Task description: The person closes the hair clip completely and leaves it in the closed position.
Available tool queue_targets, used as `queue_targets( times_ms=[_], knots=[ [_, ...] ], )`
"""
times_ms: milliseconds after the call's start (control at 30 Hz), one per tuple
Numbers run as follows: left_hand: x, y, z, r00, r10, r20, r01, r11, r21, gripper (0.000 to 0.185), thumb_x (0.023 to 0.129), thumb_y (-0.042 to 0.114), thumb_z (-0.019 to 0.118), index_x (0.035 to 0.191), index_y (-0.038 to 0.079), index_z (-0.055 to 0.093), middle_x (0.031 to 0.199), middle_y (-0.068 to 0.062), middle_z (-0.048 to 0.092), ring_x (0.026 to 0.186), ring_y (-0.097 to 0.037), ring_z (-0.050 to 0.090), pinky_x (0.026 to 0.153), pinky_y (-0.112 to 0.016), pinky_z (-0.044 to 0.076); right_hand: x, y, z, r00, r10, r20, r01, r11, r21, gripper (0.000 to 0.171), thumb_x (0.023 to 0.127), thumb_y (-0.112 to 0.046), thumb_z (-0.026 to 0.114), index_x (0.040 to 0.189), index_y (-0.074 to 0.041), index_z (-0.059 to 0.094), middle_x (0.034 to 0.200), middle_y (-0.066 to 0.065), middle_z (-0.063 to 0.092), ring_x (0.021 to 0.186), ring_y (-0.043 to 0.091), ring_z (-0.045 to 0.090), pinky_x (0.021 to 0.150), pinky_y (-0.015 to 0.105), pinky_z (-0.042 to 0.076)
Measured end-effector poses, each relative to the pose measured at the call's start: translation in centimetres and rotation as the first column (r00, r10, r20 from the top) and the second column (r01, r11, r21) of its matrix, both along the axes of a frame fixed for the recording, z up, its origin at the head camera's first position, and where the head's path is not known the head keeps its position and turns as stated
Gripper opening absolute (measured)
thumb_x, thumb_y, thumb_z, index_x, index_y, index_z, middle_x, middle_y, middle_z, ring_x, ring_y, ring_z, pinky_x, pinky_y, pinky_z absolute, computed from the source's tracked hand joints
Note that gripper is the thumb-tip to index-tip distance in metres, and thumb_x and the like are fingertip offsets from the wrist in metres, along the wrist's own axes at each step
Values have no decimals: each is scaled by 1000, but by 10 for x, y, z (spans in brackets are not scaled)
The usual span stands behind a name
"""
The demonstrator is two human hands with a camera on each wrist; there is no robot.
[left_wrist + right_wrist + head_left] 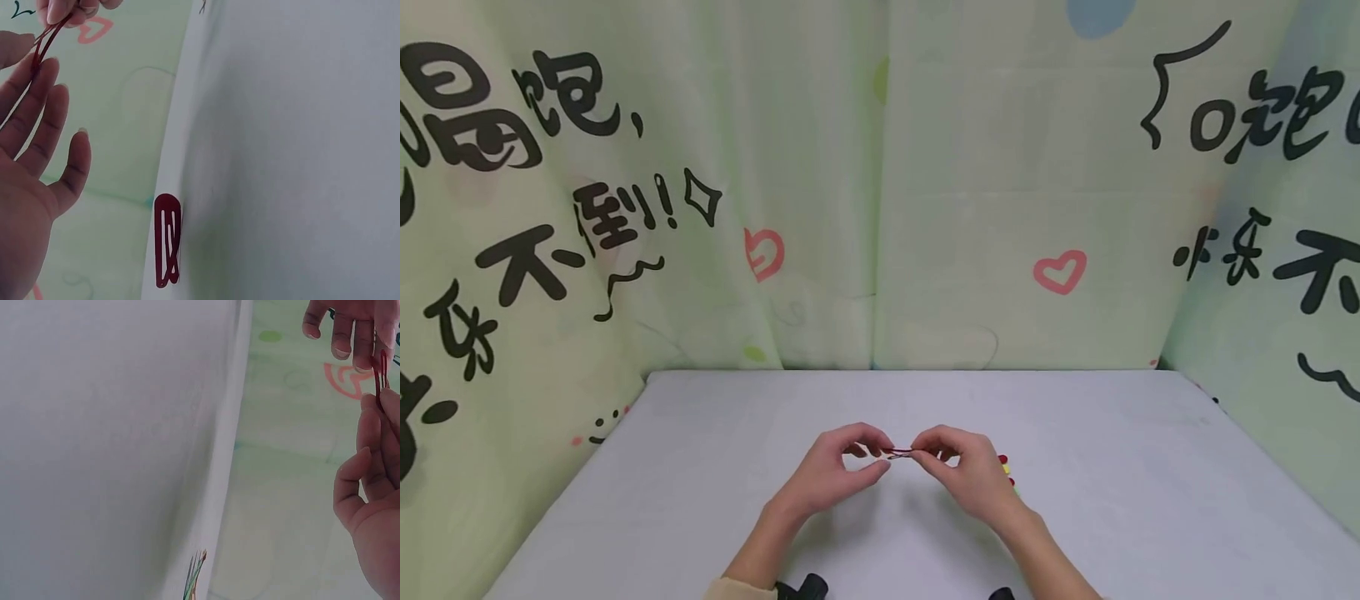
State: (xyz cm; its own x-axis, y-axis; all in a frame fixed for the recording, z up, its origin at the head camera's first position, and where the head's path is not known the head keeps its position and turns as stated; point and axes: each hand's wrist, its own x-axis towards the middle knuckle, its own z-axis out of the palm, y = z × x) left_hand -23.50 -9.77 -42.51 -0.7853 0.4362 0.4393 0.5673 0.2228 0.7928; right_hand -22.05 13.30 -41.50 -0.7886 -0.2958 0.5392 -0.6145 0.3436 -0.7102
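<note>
Between the two hands is a thin, dark red looped clip [901, 453], held above the white table. My right hand [967, 471] pinches one end of it with thumb and forefinger. At the other end, the relaxed fingers of my left hand [842, 471] touch the clip, with a gap between thumb and fingertips. In the left wrist view, thin red strips of the held clip [51, 39] cross near the left thumb. A second dark red clip [167, 240], flat and rounded with an open inner loop, shows lower in that view.
Just beyond the right hand, small red, yellow and green pieces [1006, 469] are partly hidden. The right wrist view shows a bundle of thin coloured strips [195, 575]. A white table [737, 433] stretches below the hands, with printed curtains [827, 167] around it.
</note>
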Motion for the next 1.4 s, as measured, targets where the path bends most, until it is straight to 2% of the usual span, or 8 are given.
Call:
queue_targets(
  times_ms=[133, 367, 667, 900, 1000, 1167, 1333, 1400],
  knots=[
    [1, 5, 2, 999, 41, 11, -41, 999, 24, 10, 91, 8, 75, 99, 13, 73, 95, 0, 72, 91, -17, 65, 86, -44, 53, 0, 0, 0, 999, -3, -37, 3, 1000, -3, 12, 89, -4, 77, 93, -16, 74, 84, -8, 71, 73, 9, 63, 71, 27, 54],
    [3, 10, 2, 993, 111, -33, -109, 992, 72, 7, 90, 3, 74, 94, 9, 74, 87, 2, 72, 83, -13, 64, 83, -38, 53, -1, -3, -3, 997, -11, -82, 10, 1000, -5, 18, 86, 3, 77, 91, -13, 74, 81, -9, 70, 71, 9, 62, 69, 27, 54],
    [5, 15, 0, 979, 204, -6, -203, 978, 47, 11, 89, 1, 75, 92, 12, 76, 83, 10, 71, 82, -11, 64, 81, -46, 54, 1, -6, -5, 997, -74, -36, 75, 997, 14, 18, 84, 4, 77, 89, -13, 74, 79, -12, 68, 69, 8, 60, 67, 27, 54],
    [5, 19, -2, 962, 265, -67, -262, 964, 52, 12, 87, 1, 76, 90, 12, 76, 81, 10, 69, 80, -11, 63, 73, -37, 53, 0, -9, -4, 993, -103, -55, 104, 995, 9, 18, 83, 6, 79, 87, -12, 75, 77, -13, 68, 67, 6, 60, 66, 27, 55],
    [6, 21, -2, 956, 280, -90, -275, 959, 68, 12, 86, 0, 76, 89, 12, 76, 80, 10, 69, 78, -10, 63, 69, -32, 51, 0, -10, -4, 992, -109, -58, 110, 994, 9, 18, 82, 6, 79, 87, -12, 75, 77, -13, 68, 67, 6, 60, 66, 26, 54],
    [6, 23, -3, 953, 276, -125, -269, 961, 69, 12, 86, -1, 76, 90, 11, 76, 81, 9, 69, 78, -9, 62, 68, -32, 53, 0, -10, -4, 990, -129, -56, 129, 992, 1, 18, 82, 6, 79, 87, -11, 75, 77, -11, 68, 67, 7, 60, 65, 26, 54],
    [6, 24, -1, 955, 282, -94, -276, 959, 67, 13, 86, -1, 76, 90, 11, 76, 81, 10, 69, 79, -11, 63, 73, -38, 54, 1, -9, -4, 991, -136, -11, 136, 991, 2, 18, 83, 5, 79, 88, -12, 75, 77, -12, 68, 68, 8, 61, 66, 27, 54],
    [6, 23, -1, 956, 286, -72, -282, 958, 62, 13, 87, -1, 76, 90, 11, 76, 81, 10, 70, 79, -12, 64, 75, -41, 55, 1, -9, -4, 992, -129, -19, 129, 992, 13, 18, 83, 4, 80, 90, -12, 74, 78, -13, 68, 69, 7, 61, 66, 29, 55]
  ],
)
